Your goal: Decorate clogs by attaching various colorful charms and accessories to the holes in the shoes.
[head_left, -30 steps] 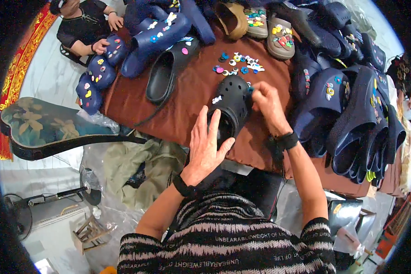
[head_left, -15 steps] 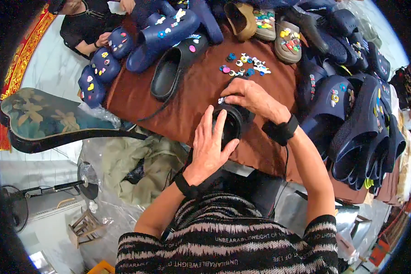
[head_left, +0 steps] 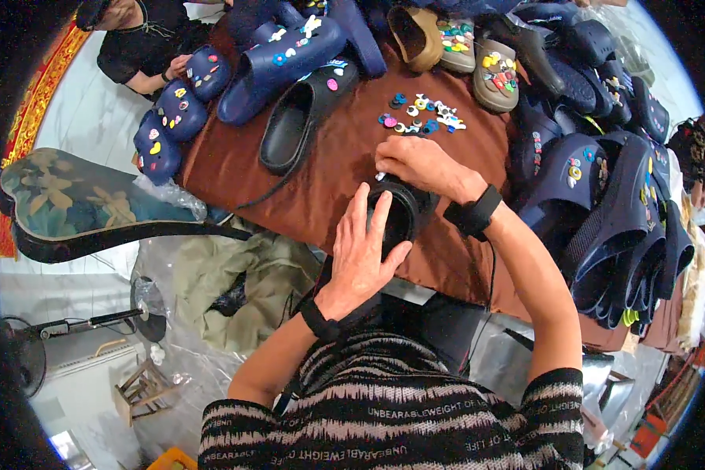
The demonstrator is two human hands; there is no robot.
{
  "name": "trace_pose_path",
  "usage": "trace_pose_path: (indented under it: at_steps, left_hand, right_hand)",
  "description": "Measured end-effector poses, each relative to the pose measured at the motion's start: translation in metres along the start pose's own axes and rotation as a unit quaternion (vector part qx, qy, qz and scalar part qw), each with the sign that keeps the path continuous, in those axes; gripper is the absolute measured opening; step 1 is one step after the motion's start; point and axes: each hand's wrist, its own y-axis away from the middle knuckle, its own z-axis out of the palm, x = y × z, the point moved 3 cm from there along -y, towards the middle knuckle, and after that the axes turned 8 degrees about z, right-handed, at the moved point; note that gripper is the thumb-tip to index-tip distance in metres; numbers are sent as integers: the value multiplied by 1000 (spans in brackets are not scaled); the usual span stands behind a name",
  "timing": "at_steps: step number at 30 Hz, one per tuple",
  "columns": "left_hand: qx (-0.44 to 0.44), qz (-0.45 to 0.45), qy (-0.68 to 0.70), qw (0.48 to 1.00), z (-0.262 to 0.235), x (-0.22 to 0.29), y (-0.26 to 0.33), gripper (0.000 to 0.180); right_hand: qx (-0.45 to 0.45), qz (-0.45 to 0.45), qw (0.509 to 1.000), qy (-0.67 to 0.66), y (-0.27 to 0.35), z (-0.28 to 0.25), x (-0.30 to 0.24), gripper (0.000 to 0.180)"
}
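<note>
A black clog (head_left: 403, 211) lies on the brown tablecloth (head_left: 337, 172) just in front of me. My left hand (head_left: 363, 251) rests flat against its heel side, fingers spread along the opening. My right hand (head_left: 419, 164) is curled over the toe end, pressing on top, with a small white charm showing at the fingertips. Both wrists wear black bands. A little pile of colourful shoe charms (head_left: 419, 113) sits beyond the clog.
Another black clog (head_left: 305, 113) and a dark blue one (head_left: 282, 59) lie at the back left. Tan clogs with charms (head_left: 478, 55) stand behind. Several navy clogs (head_left: 611, 196) pile up right. A second person (head_left: 145, 47) handles blue clogs at the far left.
My right hand has slid from the clog's far right side over onto its toe. The clog has come closer to me, and the left hand stays on its heel.
</note>
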Motion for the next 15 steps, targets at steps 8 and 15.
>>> trace_pose_path:
  at_steps: [8, 15]
  left_hand:
    - [11, 1, 6, 1000, -2, 3, -1, 82]
    - [9, 6, 3, 1000, -1, 1, -2, 84]
  right_hand:
    - [-142, 9, 962, -232, -2, -8, 15, 28]
    - [-81, 37, 988, -123, -5, 1, 13, 26]
